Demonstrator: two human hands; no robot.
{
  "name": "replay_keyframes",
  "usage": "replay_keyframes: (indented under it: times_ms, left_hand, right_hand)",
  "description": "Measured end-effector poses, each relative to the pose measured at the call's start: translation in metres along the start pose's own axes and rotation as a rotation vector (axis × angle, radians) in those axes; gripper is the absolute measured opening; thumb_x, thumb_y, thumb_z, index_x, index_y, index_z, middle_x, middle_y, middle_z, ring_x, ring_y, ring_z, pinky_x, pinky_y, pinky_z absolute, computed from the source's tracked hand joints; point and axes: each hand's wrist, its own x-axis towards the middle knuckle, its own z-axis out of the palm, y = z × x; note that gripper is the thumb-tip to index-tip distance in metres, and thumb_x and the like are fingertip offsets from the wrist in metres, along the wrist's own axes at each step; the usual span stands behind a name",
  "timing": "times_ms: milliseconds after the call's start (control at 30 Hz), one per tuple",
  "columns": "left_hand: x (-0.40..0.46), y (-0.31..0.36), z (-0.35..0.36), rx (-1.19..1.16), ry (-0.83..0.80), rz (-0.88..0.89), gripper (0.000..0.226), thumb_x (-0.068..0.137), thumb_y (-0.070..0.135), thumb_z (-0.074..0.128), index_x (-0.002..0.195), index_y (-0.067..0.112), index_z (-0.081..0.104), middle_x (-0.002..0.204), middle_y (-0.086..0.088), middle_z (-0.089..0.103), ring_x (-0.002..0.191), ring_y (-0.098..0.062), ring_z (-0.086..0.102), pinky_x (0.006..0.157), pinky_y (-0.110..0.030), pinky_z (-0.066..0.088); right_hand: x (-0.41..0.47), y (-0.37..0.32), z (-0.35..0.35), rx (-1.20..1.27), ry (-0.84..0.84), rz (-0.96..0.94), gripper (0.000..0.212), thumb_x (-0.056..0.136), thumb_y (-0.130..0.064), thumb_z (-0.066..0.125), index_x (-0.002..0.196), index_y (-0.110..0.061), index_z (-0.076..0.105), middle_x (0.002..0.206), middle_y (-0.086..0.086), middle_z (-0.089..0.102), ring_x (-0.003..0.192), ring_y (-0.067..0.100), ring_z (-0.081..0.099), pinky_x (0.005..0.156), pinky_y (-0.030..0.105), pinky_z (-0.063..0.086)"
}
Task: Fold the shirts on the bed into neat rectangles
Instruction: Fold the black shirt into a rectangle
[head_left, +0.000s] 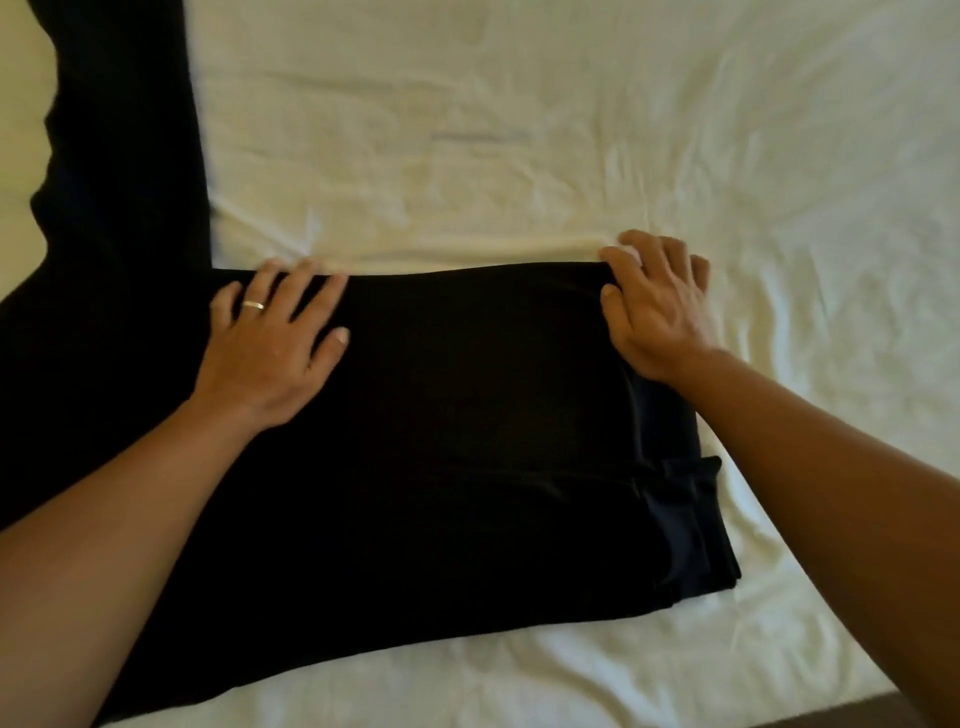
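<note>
A: Where is your left hand (270, 332) now?

B: You press it flat, fingers spread, on the black shirt (441, 415), near its far-left corner, so that side cannot slide.

A: And the shirt itself?

B: It lies half folded on the bed (571, 130); one long part runs away at the shirt's left.

A: The right hand (657, 306)?

B: Also spread, on the shirt's far-right corner, probably to square that edge.

Dim, warm yellowish light falls evenly on the wrinkled cream bed sheet (571, 130), with soft shadows in its creases. The black fabric shirt (467, 415) is underexposed, its detail lost. The view is soft and slightly blurred throughout.
</note>
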Motion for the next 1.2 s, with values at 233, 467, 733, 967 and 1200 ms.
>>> replay_keyframes:
  times_ms: [233,467,733,967,1200]
  left_hand:
    - [0.013,-0.033,-0.046,0.165,-0.007,-0.107,0.038,0.095,0.038,0.054,0.125,0.016,0.061,0.116,-0.012,0.057,0.109,-0.036,0.052,0.092,-0.049,0.03]
    - [-0.046,-0.04,-0.06,0.164,0.235,-0.005,0.02,0.094,0.012,0.058,0.108,-0.001,0.064,0.101,-0.025,0.051,0.087,-0.049,0.054,0.069,-0.055,0.04]
    - [-0.128,-0.04,-0.032,0.109,0.213,0.185,0.031,0.096,0.019,0.041,0.101,0.004,0.068,0.09,-0.015,0.06,0.066,-0.039,0.06,0.053,-0.045,0.045]
    - [-0.164,-0.03,-0.008,0.18,0.277,0.263,0.026,0.099,0.016,0.048,0.095,0.006,0.071,0.089,-0.011,0.062,0.065,-0.035,0.06,0.058,-0.042,0.036]
    - [-0.169,-0.001,-0.019,0.211,0.056,0.137,0.044,0.094,0.032,0.046,0.065,0.012,0.072,0.063,-0.002,0.058,0.066,-0.028,0.06,0.079,-0.046,0.041]
  right_hand:
    - [0.015,-0.031,-0.009,-0.177,-0.102,-0.01,0.037,0.085,-0.019,0.058,0.121,-0.011,0.053,0.121,0.012,0.051,0.113,0.034,0.046,0.098,0.045,0.036]
    - [-0.035,-0.032,-0.029,-0.103,-0.019,0.0,0.024,0.084,-0.004,0.061,0.107,-0.008,0.055,0.116,0.011,0.049,0.099,0.035,0.051,0.074,0.04,0.042]
    - [-0.12,-0.026,-0.011,-0.071,-0.03,-0.083,0.028,0.08,0.0,0.068,0.108,-0.004,0.063,0.109,0.016,0.056,0.093,0.041,0.055,0.075,0.05,0.052]
    - [-0.153,-0.028,-0.001,-0.128,-0.048,-0.052,0.028,0.085,-0.009,0.071,0.112,-0.007,0.067,0.116,0.014,0.056,0.096,0.035,0.055,0.078,0.051,0.053]
    - [-0.149,-0.034,-0.011,0.227,-0.22,0.214,0.026,0.095,-0.029,0.051,0.094,-0.018,0.074,0.107,-0.001,0.061,0.092,0.022,0.06,0.076,0.039,0.053]
